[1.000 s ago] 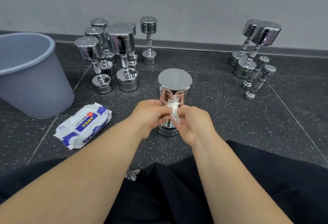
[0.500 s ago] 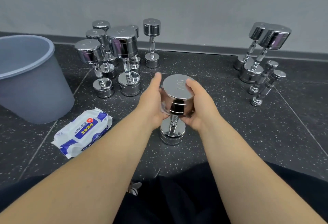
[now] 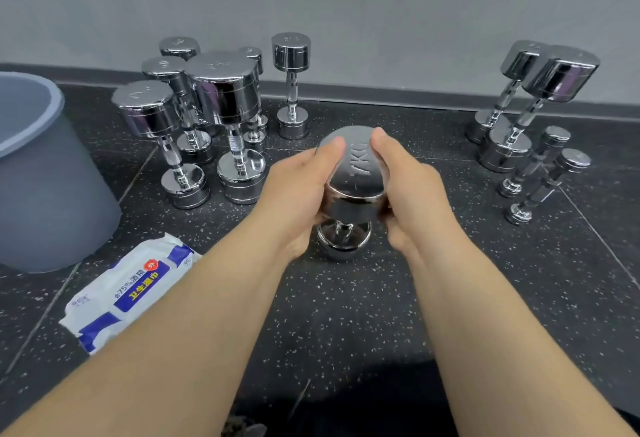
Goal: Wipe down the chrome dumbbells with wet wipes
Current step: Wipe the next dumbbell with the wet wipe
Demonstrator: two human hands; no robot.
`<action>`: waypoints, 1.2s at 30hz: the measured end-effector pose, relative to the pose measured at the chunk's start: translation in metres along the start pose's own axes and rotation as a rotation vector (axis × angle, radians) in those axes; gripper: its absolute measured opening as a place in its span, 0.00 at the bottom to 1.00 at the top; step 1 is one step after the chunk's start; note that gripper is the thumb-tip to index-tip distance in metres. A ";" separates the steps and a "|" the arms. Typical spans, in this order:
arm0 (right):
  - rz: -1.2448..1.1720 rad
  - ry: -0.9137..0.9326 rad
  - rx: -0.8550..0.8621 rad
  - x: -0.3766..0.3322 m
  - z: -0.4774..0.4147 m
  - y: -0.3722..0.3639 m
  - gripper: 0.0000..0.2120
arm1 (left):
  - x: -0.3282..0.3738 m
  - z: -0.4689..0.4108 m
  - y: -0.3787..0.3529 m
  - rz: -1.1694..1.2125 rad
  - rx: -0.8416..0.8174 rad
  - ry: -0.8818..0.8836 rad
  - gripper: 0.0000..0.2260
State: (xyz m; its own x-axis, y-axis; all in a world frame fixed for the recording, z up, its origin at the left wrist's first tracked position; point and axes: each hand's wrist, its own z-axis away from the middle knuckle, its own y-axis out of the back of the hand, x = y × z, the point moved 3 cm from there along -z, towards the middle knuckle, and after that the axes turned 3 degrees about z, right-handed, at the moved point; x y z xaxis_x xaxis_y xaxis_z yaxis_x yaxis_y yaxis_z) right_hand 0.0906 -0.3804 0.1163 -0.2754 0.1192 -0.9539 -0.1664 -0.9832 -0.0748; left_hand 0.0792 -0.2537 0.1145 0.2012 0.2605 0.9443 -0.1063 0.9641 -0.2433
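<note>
Dumbbell, newly-tilted, between left hand, right hand

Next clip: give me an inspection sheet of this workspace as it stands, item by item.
Surface: dark speckled floor with tile seams.
Job's things: 7KG dumbbell stands on end in the middle; six-dumbbell group to its left, four-dumbbell group to its right; wet wipes pack lies flat at left. No loose wipe visible.
Clutter: grey bucket at far left, contents hidden.
Grippers: left hand and right hand grip the 7KG dumbbell's top head from either side.
Cables: nothing seen.
Surroundings: plain grey wall with a baseboard behind; dark clothing at the bottom edge.
</note>
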 end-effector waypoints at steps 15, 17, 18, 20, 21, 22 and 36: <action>-0.253 -0.178 -0.054 0.011 -0.071 0.014 0.29 | -0.057 -0.056 0.009 -0.102 0.218 0.041 0.19; -0.288 -0.227 0.011 0.037 -0.071 0.023 0.29 | -0.071 -0.059 -0.004 -0.185 0.198 0.012 0.06; -0.297 -0.254 0.032 0.046 -0.070 0.025 0.26 | -0.074 -0.060 -0.006 -0.248 0.229 -0.015 0.10; -0.272 -0.288 0.041 0.060 -0.066 0.026 0.15 | -0.082 -0.060 -0.006 -0.442 0.224 -0.075 0.12; -0.264 -0.279 0.017 0.064 -0.066 0.026 0.10 | -0.086 -0.060 -0.006 -0.535 0.167 -0.095 0.08; -0.273 -0.258 -0.021 0.064 -0.064 0.023 0.09 | -0.090 -0.059 -0.005 -0.593 0.088 -0.081 0.06; 1.128 0.669 -0.102 -0.040 -0.044 0.009 0.33 | -0.102 -0.072 -0.028 -0.861 -0.001 -0.097 0.10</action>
State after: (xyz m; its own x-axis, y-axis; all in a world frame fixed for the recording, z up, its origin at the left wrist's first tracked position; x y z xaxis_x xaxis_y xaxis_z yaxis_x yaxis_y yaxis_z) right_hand 0.1420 -0.4006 0.1405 0.3094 -0.8308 -0.4627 -0.0753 -0.5064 0.8590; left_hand 0.1321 -0.3032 0.0084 0.1275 -0.5655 0.8149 0.0458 0.8240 0.5647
